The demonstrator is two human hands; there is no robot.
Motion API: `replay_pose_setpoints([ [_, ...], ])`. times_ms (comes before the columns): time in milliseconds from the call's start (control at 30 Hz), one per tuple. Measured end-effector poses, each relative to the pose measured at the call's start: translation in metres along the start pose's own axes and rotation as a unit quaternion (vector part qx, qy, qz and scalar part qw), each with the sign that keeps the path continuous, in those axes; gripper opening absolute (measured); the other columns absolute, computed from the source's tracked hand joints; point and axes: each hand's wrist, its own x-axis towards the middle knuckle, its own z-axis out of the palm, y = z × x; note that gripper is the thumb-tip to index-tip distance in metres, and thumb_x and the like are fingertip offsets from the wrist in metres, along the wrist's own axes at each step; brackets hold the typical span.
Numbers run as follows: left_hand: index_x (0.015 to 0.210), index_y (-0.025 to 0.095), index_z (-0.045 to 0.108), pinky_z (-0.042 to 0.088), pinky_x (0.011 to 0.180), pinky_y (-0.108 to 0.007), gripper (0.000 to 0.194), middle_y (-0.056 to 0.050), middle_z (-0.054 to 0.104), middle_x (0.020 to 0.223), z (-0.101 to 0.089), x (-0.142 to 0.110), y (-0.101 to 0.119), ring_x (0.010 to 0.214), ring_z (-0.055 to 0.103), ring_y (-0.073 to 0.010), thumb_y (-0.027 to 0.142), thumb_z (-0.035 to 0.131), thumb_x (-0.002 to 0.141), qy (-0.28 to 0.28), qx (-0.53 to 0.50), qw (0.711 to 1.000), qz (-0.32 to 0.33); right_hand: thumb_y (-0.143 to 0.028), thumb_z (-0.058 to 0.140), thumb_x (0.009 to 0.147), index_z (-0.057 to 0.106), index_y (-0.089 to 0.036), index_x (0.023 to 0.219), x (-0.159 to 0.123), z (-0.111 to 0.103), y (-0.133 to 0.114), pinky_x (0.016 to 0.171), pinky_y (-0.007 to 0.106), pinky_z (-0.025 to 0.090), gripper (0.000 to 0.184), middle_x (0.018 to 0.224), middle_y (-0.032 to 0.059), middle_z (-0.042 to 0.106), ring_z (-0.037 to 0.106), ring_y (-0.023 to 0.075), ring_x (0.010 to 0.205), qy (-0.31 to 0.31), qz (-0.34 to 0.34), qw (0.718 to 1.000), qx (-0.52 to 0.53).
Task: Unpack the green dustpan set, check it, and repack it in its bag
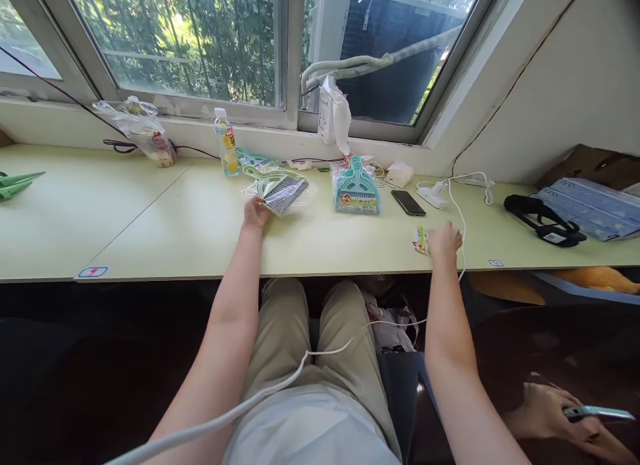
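My left hand [256, 212] reaches across the pale green desk [165, 231] and grips the near corner of a clear plastic bag holding a small brush and dustpan set [280, 190]. My right hand [444, 240] rests near the desk's front edge, fingers curled over a small colourful printed card [420, 241]. A stack of teal dustpan sets [356, 188] stands between the two hands, further back. A white cable [457, 211] runs from the desk past my right hand down over my lap.
A drink bottle [227, 143], a crumpled plastic bag [140, 128] and a white paper bag [332, 115] stand by the window. A black phone [408, 202], white charger [434, 195], black strap [543, 219] and blue package [595, 206] lie right. Another person's hand [555, 417] holds a phone at lower right.
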Motion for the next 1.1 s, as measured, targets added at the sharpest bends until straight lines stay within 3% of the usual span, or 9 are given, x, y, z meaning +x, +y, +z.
replay_pose_setpoints([
  [67, 0.098, 0.01, 0.06, 0.061, 0.078, -0.036, 0.036, -0.012, 0.07, 0.09, 0.002, -0.003, 0.0, 0.09, 0.07, -0.0238, 0.005, 0.046, 0.065, -0.01, 0.006, 1.0, -0.008, -0.014, 0.059, 0.084, 0.057, -0.004, 0.124, -0.019, 0.002, -0.027, 0.088, 0.05, 0.054, 0.041, 0.123, 0.0323, 0.059, 0.067, 0.0357, 0.109, 0.054, 0.003, 0.998, 0.019],
  [133, 0.1, 0.01, 0.06, 0.061, 0.076, -0.034, 0.04, -0.012, 0.07, 0.089, 0.004, -0.007, 0.001, 0.09, 0.07, -0.0234, 0.004, 0.045, 0.063, -0.014, 0.019, 1.0, -0.018, -0.014, 0.054, 0.087, 0.06, -0.011, 0.12, -0.046, 0.011, -0.078, 0.086, 0.042, 0.056, 0.034, 0.124, 0.0244, 0.06, 0.069, 0.0279, 0.103, 0.033, -0.066, 0.987, 0.145],
  [233, 0.101, 0.011, 0.061, 0.06, 0.075, -0.033, 0.043, -0.012, 0.07, 0.09, 0.005, -0.013, 0.001, 0.091, 0.071, -0.023, 0.002, 0.045, 0.062, -0.031, 0.036, 0.998, -0.03, -0.024, 0.055, 0.091, 0.065, -0.014, 0.104, -0.092, 0.032, -0.173, 0.064, 0.028, 0.058, 0.019, 0.096, 0.0104, 0.07, 0.068, 0.0162, 0.072, -0.182, -0.133, 0.886, 0.406],
  [300, 0.102, 0.011, 0.061, 0.059, 0.076, -0.032, 0.046, -0.012, 0.071, 0.092, 0.004, -0.016, 0.002, 0.092, 0.071, -0.023, 0.001, 0.046, 0.06, -0.044, 0.041, 0.998, -0.034, -0.024, 0.062, 0.089, 0.065, -0.015, 0.097, -0.118, 0.046, -0.229, 0.058, 0.024, 0.057, 0.013, 0.081, 0.0045, 0.069, 0.065, 0.0122, 0.062, -0.312, -0.104, 0.806, 0.492],
  [400, 0.107, 0.011, 0.062, 0.058, 0.08, -0.035, 0.053, -0.01, 0.071, 0.093, 0.003, -0.019, 0.003, 0.093, 0.071, -0.0235, 0.001, 0.046, 0.057, -0.06, 0.041, 0.997, -0.027, -0.025, 0.075, 0.081, 0.062, -0.016, 0.099, -0.138, 0.061, -0.281, 0.058, 0.023, 0.058, 0.025, 0.072, -0.0006, 0.067, 0.065, 0.011, 0.06, -0.358, -0.063, 0.763, 0.535],
  [533, 0.103, 0.013, 0.064, 0.057, 0.085, -0.037, 0.049, -0.008, 0.071, 0.088, 0.003, -0.021, 0.005, 0.09, 0.07, -0.0225, -0.001, 0.048, 0.059, -0.048, 0.037, 0.998, -0.022, -0.03, 0.08, 0.077, 0.059, -0.017, 0.104, -0.135, 0.072, -0.297, 0.06, 0.024, 0.06, 0.037, 0.075, -0.0005, 0.069, 0.066, 0.0107, 0.061, -0.367, -0.039, 0.746, 0.554],
  [700, 0.1, 0.015, 0.067, 0.057, 0.08, -0.036, 0.023, -0.008, 0.072, 0.084, 0.004, -0.019, 0.004, 0.081, 0.069, -0.0202, 0.012, 0.054, 0.081, -0.081, 0.057, 0.994, -0.051, -0.032, 0.079, 0.078, 0.064, -0.015, 0.102, -0.128, 0.076, -0.296, 0.068, 0.026, 0.061, 0.033, 0.073, 0.0007, 0.071, 0.068, 0.0116, 0.066, -0.428, -0.009, 0.71, 0.558],
  [900, 0.112, 0.018, 0.066, 0.055, 0.08, -0.029, 0.023, -0.004, 0.072, 0.083, -0.001, -0.009, 0.001, 0.076, 0.068, -0.015, 0.024, 0.052, 0.094, -0.043, 0.04, 0.998, 0.002, -0.024, 0.087, 0.07, 0.063, -0.014, 0.088, -0.126, 0.073, -0.283, 0.054, 0.024, 0.057, 0.031, 0.068, 0.0035, 0.071, 0.068, 0.0131, 0.057, -0.437, 0.003, 0.719, 0.54],
  [1100, 0.124, 0.023, 0.062, 0.055, 0.083, -0.033, 0.032, -0.01, 0.072, 0.109, -0.008, -0.003, 0.007, 0.09, 0.07, -0.018, 0.026, 0.044, 0.098, -0.027, 0.038, 0.999, -0.016, -0.018, 0.086, 0.07, 0.063, -0.015, 0.088, -0.115, 0.064, -0.27, 0.045, 0.018, 0.052, 0.029, 0.065, 0.0014, 0.071, 0.065, 0.0102, 0.05, -0.403, 0.043, 0.751, 0.521],
])
